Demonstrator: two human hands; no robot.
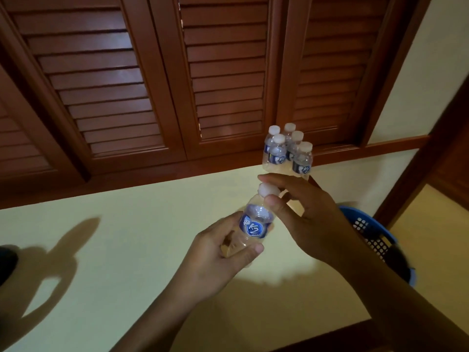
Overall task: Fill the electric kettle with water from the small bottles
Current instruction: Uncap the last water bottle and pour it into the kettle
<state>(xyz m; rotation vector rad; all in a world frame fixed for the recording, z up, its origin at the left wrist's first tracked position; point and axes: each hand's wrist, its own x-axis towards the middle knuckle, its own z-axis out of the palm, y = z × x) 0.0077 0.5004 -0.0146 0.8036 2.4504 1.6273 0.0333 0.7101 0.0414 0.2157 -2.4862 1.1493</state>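
gripping bottle (255,224) in l hand (218,260), r hand (304,219) pinching cap (269,191); spare bottles (288,153) near tabletop (127,250) far edge.

We count six small clear plastic bottles, each with a white cap and a blue band label. The held bottle (255,226) sits near the middle of our view. Our left hand (215,262) wraps its lower body, and the thumb and fingers of our right hand (304,217) pinch its cap (269,193), which is on the neck. It leans with the cap toward 1 o'clock, and its label, reading "K2 mini", faces us. At 1 o'clock from it the other five bottles (288,153) stand upright in a tight, touching cluster, all capped, at the far edge of the pale table (127,224).
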